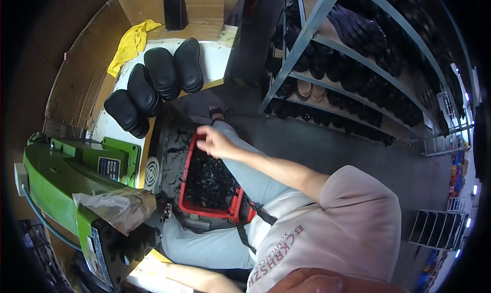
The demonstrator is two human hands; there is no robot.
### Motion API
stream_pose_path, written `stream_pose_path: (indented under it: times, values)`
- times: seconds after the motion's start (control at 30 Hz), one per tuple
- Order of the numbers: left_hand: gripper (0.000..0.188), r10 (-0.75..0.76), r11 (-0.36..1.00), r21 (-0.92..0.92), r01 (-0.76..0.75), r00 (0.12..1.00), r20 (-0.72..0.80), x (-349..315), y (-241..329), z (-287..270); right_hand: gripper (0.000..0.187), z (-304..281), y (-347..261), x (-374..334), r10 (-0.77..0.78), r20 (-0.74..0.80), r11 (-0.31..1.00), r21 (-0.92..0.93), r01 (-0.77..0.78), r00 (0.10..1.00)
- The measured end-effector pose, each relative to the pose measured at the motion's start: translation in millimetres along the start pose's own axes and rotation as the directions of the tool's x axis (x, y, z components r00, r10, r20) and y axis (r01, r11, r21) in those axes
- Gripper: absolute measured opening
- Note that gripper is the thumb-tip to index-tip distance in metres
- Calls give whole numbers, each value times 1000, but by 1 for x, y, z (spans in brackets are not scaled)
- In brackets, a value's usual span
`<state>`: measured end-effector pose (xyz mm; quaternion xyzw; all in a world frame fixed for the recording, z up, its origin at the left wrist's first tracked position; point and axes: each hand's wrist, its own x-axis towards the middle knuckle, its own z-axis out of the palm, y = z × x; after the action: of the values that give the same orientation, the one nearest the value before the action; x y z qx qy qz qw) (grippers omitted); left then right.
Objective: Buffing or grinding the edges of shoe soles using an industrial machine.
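My right hand [214, 143] is above the rim of a red plastic crate [184, 183] filled with black scraps [209, 183]. Its fingers are apart, slightly blurred, and nothing shows between them. Low in the picture, my left hand [146, 271] is beside the head of a green machine [56, 165], near a yellow edge. Its fingers cannot be made out, so what it touches is unclear. Brown paper [115, 208] covers part of the machine's head. On the white tabletop [212, 60] beyond the machine, several stacks of black shoe soles [162, 70] lie side by side.
A yellow cloth [132, 45] and a dark phone-shaped slab [175, 11] are by the cardboard wall [76, 73] round the table. Right of it stands a metal rack [353, 52] loaded with black soles. Black trimmings [176, 149] litter the surface beside the crate.
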<state>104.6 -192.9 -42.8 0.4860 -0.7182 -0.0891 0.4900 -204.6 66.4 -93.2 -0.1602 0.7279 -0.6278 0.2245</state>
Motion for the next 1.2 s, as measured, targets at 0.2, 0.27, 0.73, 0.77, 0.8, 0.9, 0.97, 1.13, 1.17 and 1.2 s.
stream_pose_path:
  times: [0.2, 0.27, 0.73, 0.77, 0.8, 0.9, 0.97, 1.13, 1.17, 1.2]
  values:
    - [54, 23, 999, 27, -21, 996, -88, -72, 54, -127, 34, 53, -18, -85, 187, 693, 929, 107, -355, 696]
    - [53, -249, 938, -224, 266, 963, 101, -116, 68, -136, 52, 60, -23, -100, 166, 808, 718, 294, -631, 565]
    - [12, -117, 409, -446, 796, 531, 839, -118, 193, -35, 57, -22, -9, -164, 275, 652, 733, 334, -593, 707]
    - [12, -91, 444, -496, 746, 588, 803, -110, 202, -32, 53, -17, -17, -167, 258, 663, 745, 326, -581, 703]
    - [12, -155, 454, -474, 754, 591, 792, -98, 210, -33, 49, -12, -25, -170, 241, 676, 756, 319, -571, 697]
    - [7, -97, 691, -511, 512, 766, 636, -95, 193, -26, 46, -7, -20, -167, 206, 668, 801, 305, -515, 715]
    - [6, -175, 530, -575, 623, 744, 645, -96, 201, -30, 47, -11, -23, -169, 198, 681, 802, 301, -516, 705]
    - [11, -187, 451, -578, 680, 705, 684, -117, 175, -30, 51, -39, -51, -150, 156, 539, 881, 302, -363, 828]
    - [11, -190, 449, -577, 683, 704, 685, -114, 181, -31, 50, -46, -53, -144, 158, 436, 857, 385, -343, 886]
    - [14, -226, 342, -624, 702, 706, 671, -111, 190, -32, 49, -51, -54, -137, 166, 327, 830, 464, -311, 930]
